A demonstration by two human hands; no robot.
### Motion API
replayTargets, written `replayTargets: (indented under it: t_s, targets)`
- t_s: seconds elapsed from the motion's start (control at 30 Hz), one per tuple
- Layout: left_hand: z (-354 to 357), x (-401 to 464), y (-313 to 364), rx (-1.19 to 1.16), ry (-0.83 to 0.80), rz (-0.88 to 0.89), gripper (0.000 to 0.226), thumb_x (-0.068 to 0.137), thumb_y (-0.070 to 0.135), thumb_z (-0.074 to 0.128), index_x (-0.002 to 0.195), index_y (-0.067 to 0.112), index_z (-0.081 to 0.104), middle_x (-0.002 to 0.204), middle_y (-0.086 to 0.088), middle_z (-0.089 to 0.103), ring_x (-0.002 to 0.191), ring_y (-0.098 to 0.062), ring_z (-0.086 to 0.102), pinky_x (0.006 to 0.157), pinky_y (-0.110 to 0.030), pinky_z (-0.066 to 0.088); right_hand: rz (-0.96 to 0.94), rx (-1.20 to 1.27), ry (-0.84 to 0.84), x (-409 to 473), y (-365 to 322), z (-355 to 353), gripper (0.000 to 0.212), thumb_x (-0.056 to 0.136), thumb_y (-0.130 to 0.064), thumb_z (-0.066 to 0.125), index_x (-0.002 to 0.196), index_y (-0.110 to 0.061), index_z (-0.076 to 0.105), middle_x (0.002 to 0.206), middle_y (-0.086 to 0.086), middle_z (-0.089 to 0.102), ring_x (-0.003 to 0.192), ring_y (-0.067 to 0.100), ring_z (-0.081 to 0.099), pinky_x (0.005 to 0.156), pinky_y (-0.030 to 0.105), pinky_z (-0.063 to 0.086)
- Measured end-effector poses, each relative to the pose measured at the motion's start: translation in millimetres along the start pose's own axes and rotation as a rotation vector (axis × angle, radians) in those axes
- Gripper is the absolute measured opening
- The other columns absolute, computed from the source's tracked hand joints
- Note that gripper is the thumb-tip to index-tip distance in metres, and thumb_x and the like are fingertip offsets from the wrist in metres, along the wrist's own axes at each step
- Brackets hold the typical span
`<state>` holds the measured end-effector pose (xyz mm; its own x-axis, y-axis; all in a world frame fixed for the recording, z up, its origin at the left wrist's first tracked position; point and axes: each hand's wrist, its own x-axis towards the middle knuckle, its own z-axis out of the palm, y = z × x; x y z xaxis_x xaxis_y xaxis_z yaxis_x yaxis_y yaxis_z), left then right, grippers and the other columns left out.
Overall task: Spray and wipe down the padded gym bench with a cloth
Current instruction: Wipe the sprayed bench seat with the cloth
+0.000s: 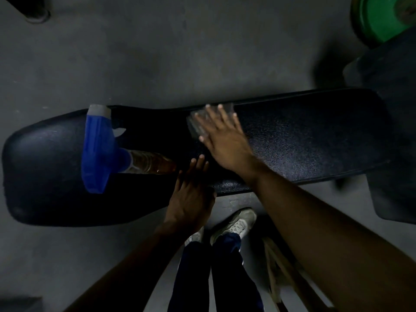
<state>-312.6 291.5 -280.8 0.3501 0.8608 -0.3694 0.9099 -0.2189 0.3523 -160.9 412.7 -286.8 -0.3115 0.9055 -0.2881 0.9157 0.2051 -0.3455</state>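
Observation:
A long black padded bench (304, 140) runs left to right across the view. My right hand (225, 136) lies flat with fingers spread on a grey cloth (195, 126), pressing it onto the pad near the far edge. My left hand (191, 194) rests palm down on the bench's near edge, holding nothing. A spray bottle (101, 149) with a blue trigger head and a clear body lies on its side on the left part of the bench, just left of my left hand's fingertips.
The grey floor (157, 52) surrounds the bench. A green weight plate (382, 16) sits at the top right above dark equipment (394, 131). My legs and shoes (234, 224) stand by the near edge, with a wooden object (276, 273) on the floor to their right.

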Motion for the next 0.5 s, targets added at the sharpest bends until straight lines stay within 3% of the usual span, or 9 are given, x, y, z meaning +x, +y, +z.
replayTargets:
  t_s: [0.13, 0.23, 0.37, 0.5]
  targets:
    - [-2, 0, -1, -0.016, -0.042, -0.010, 0.077, 0.098, 0.041, 0.045, 0.160, 0.015, 0.008, 0.166, 0.000, -0.014, 0.151, -0.015, -0.018, 0.122, -0.041, -0.001, -0.053, -0.090, 0.025, -33, 15, 11, 0.061, 0.111, -0.034, 0.039, 0.168, -0.036, 0.017, 0.179, -0.002, 0.010, 0.166, 0.026, 0.008, 0.132, 0.053, 0.011]
    - [0, 0, -3, -0.002, -0.020, -0.002, 0.077, 0.095, 0.044, 0.040, 0.159, 0.014, 0.010, 0.167, 0.000, -0.010, 0.153, -0.016, -0.014, 0.122, -0.042, 0.005, 0.115, -0.035, 0.079, -41, 44, 1, 0.059, 0.112, -0.035, 0.038, 0.168, -0.036, 0.020, 0.179, -0.003, 0.011, 0.166, 0.027, 0.007, 0.132, 0.054, 0.008]
    - [6, 0, -4, 0.017, 0.001, -0.009, 0.078, 0.094, 0.046, 0.037, 0.159, 0.014, 0.009, 0.168, -0.001, -0.007, 0.153, -0.016, -0.013, 0.123, -0.043, 0.005, 0.362, 0.098, 0.054, -14, 52, -16, 0.060, 0.114, -0.044, 0.028, 0.170, -0.032, 0.010, 0.179, -0.001, -0.004, 0.165, 0.029, -0.008, 0.131, 0.053, -0.004]
    - [9, -7, 2, 0.024, 0.007, -0.049, 0.081, 0.096, 0.045, 0.040, 0.160, 0.014, 0.002, 0.167, -0.001, -0.013, 0.152, -0.014, -0.018, 0.124, -0.043, 0.001, 0.214, 0.076, 0.020, 1, 21, -11, 0.062, 0.113, -0.042, 0.035, 0.170, -0.030, 0.012, 0.179, 0.000, -0.002, 0.165, 0.032, -0.006, 0.130, 0.057, -0.003]
